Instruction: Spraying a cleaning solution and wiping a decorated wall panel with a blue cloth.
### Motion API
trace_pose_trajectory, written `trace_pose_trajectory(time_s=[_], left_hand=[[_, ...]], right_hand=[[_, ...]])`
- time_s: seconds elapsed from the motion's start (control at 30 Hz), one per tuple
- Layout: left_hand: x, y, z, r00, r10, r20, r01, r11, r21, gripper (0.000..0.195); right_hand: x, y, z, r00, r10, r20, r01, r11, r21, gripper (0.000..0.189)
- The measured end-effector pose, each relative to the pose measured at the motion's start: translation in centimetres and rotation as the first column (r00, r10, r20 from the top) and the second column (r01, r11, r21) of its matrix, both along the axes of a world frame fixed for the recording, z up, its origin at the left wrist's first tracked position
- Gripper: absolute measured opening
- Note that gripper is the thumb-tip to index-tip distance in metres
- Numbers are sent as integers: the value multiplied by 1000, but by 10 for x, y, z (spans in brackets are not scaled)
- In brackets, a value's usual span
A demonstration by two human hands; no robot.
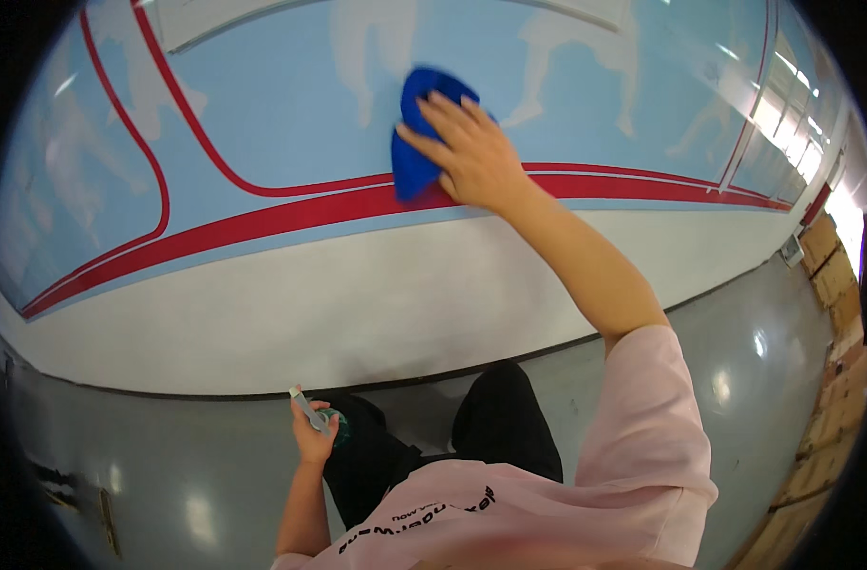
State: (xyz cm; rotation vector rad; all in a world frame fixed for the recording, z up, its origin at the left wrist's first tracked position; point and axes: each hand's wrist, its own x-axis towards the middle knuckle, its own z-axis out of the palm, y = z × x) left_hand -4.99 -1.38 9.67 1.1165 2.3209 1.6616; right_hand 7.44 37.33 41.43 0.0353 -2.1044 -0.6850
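A blue cloth (421, 153) lies pressed against a glossy light-blue wall panel (284, 121) with pale figure shapes and red stripes. My right hand (473, 151) is spread over the cloth, arm stretched out, and holds it on the panel just above and partly over the wide red band (298, 212). Low at the left, beside my knee, my left hand (314, 431) is closed around a bottle with a grey-white top, probably a spray bottle (310, 411); its greenish body is mostly hidden by the fingers.
Below the panel runs a white wall (319, 306) with a dark skirting down to a glossy grey floor (747, 335). Cardboard boxes (825, 420) line the right side. A thin yellowish object (109, 524) lies on the floor at lower left. Windows reflect brightly at upper right.
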Motion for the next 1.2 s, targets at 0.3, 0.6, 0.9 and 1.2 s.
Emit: trace_pose_trajectory(time_s=[0.3, 0.6, 0.9, 1.2], left_hand=[[2, -2, -7, 1000, 2, 19, -3, 999, 36, 87], [-6, -1, 6, 990, -8, 144, 1, 999, 47, 84], [-14, -5, -4, 991, -30, 128, 20, 997, 79, 84], [-11, -4, -2, 1000, -14, 13, 13, 999, 53, 83]], right_hand=[[49, 82, 62, 920, 93, -381, -79, 995, 54, 62], [178, 200, -16, 546, -623, -561, 117, 719, -685, 56], [125, 133, -102, 646, -583, -493, 72, 689, -721, 70], [-58, -61, -80, 986, 112, -124, -155, 889, -430, 63]])
